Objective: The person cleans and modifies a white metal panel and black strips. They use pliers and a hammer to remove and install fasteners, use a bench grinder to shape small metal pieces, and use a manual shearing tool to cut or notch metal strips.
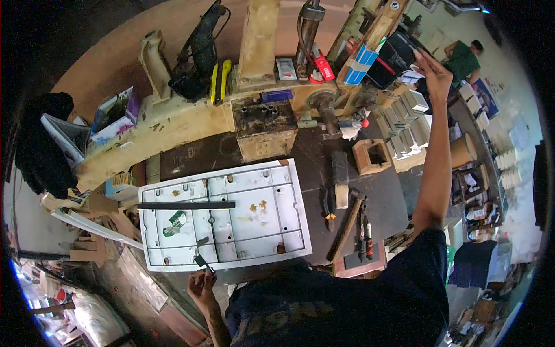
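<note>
My left hand [202, 287] is closed in a pinch at the near edge of a white panel [243, 231]. It holds a small black tool [202, 263] with a thin dark tip; its exact kind is unclear. My right arm stretches far out to the upper right. There my right hand [435, 72] grips the edge of a flat black case [393, 61] beside a wooden upright. The panel has a grid of grooves, several slots and brown stains, and lies on the dark bench. Across it rests a dark flat strip [186, 205]; a green-and-white label [175, 223] sits below.
Right of the panel lie a hammer [347, 228], pliers [329, 208] and thin red-and-black tools [365, 234]. A wooden box [372, 156] stands behind them. A metal block [265, 130] and yellow cutters [220, 82] are farther back. A person [462, 61] is at the far right.
</note>
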`<state>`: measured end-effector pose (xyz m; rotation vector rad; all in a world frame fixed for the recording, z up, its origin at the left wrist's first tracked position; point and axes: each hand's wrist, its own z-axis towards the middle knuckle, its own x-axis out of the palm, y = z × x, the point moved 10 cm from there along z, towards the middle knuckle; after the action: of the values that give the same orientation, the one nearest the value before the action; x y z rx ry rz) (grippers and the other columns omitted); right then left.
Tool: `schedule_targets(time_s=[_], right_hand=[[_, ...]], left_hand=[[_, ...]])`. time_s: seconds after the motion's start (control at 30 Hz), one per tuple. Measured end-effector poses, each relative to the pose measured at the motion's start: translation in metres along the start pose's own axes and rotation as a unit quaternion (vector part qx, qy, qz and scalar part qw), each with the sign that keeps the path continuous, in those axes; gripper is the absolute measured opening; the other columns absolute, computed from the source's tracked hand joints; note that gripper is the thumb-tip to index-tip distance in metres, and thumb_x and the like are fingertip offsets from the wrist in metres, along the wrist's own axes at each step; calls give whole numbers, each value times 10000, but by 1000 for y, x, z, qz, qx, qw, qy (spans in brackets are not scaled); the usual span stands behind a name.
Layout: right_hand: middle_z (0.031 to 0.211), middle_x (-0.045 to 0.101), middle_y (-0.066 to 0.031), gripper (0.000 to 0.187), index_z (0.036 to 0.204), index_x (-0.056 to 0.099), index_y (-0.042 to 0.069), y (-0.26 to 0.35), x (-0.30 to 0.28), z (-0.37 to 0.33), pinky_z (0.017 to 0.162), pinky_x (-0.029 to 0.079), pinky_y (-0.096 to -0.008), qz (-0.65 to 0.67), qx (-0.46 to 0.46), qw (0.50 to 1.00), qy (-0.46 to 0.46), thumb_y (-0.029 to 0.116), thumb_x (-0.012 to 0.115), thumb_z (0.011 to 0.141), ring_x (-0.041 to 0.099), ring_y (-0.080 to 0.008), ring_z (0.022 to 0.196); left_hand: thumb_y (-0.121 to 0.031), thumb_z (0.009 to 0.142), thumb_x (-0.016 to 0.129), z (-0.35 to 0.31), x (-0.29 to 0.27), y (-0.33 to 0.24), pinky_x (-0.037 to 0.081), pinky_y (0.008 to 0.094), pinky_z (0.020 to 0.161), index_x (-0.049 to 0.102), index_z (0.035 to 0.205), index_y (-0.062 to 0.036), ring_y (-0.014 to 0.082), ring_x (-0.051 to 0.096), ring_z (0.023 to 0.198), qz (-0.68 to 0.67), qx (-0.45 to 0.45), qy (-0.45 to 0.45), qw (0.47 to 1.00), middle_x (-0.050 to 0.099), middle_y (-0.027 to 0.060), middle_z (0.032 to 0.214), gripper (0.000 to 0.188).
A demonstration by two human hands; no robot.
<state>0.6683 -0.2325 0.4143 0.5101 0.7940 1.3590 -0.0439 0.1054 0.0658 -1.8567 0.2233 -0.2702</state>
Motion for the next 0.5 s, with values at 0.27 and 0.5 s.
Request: schedule_targets(time_s=[0.27,0.5], right_hand=[[1189,639,-192,375,1193,608,-58,54,-40,-47,997,456,-395,-420,-273,855,-137,237,573,964,630,-242,1059],[1125,670,-125,387,1115,689,71,195,294,-457,1001,439,-411,90,-51,840,533,-3,744,739,577,-316,1117]], left_hand=[[-180,881,743,-16,-30,14,543,318,808,650,900,9,150,646,824,-33,-27,-66,997,674,69,864,211],[-42,886,681,-21,-22,-1,569,323,741,714,992,38,184,675,788,224,53,-113,967,714,118,922,138]])
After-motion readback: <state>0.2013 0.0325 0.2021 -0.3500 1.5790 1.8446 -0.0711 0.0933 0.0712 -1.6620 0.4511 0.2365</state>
